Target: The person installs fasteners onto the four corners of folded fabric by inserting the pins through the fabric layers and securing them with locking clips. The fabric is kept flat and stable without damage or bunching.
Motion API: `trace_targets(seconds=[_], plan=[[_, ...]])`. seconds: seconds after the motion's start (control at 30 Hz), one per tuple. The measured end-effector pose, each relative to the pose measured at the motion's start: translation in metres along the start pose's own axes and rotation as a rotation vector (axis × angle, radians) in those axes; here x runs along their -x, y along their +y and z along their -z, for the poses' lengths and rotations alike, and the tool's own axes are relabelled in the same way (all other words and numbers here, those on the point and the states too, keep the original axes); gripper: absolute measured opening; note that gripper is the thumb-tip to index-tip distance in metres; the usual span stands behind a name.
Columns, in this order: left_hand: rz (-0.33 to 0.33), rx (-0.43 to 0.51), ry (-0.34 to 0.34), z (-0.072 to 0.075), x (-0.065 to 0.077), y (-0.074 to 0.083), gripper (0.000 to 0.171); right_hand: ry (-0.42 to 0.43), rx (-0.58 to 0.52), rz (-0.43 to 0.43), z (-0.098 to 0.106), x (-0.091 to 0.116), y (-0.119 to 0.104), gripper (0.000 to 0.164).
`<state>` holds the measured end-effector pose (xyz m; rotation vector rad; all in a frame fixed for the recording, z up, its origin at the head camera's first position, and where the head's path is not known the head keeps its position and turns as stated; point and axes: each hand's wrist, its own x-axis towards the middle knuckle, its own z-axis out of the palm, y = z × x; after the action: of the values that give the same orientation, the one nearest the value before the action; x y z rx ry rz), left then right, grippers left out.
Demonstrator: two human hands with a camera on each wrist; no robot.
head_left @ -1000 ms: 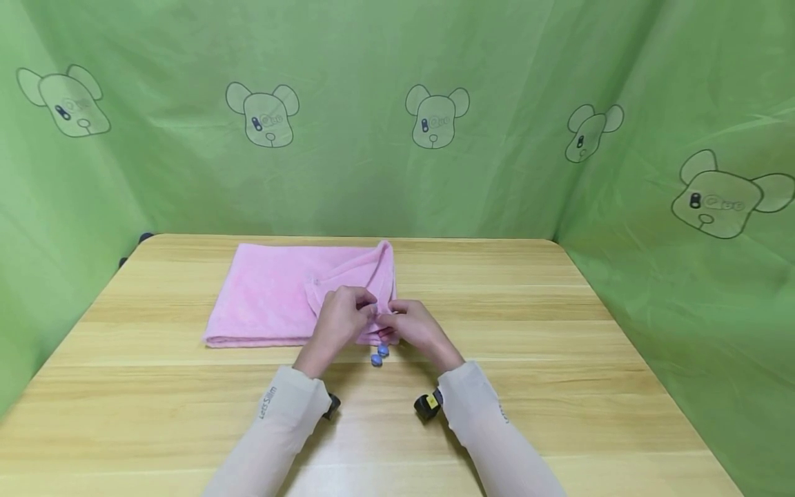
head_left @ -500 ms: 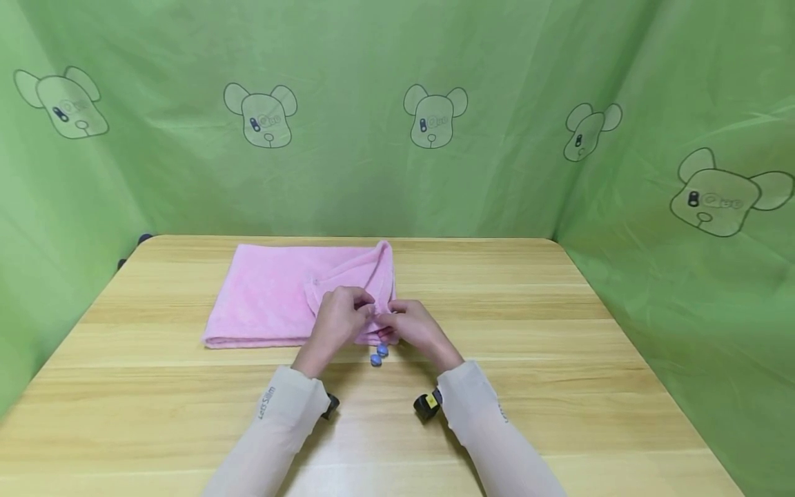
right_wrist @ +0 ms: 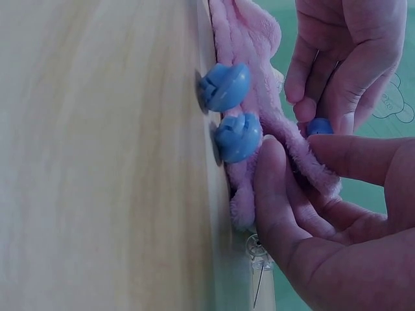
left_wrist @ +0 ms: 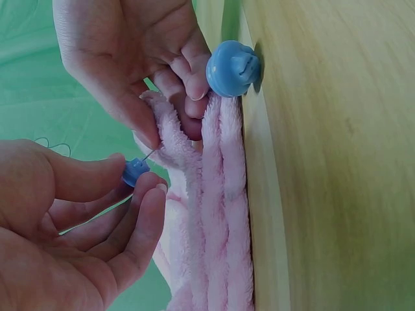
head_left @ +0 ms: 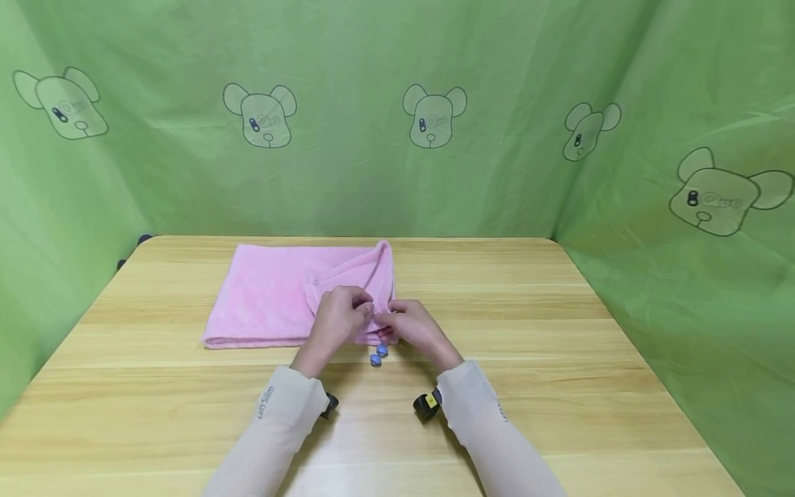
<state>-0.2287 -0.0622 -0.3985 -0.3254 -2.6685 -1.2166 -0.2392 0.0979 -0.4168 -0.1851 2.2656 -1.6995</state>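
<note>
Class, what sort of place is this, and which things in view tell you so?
Probably an indoor recording booth: a patterned green curtain hangs behind and on both sides of a wood-grain table, and a wrist-worn black device looks like a camera.

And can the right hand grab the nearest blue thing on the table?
Probably yes: the blue thing lies uncovered beside the right hand, which may need to release the pink cloth.

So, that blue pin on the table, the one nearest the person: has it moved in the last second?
No, there's no visible shift: against the table, the blue pin lies in the same spot in the head view.
</note>
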Motion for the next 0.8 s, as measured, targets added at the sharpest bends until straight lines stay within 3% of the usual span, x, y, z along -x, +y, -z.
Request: trace_targets(seconds=[0.57,0.8], plan=[[-0.043,0.011,0.004,0.0001,0.0007,0.0002,0.006,0.002,-0.015,0.005,-0.0005,0.0003,-0.0005,0.012],[-0.002,0.023,-0.02,0.0008,0.0,-0.0016,0.007,0.002,-0.013,0.005,0.0,0.0013,-0.0012,0.012]])
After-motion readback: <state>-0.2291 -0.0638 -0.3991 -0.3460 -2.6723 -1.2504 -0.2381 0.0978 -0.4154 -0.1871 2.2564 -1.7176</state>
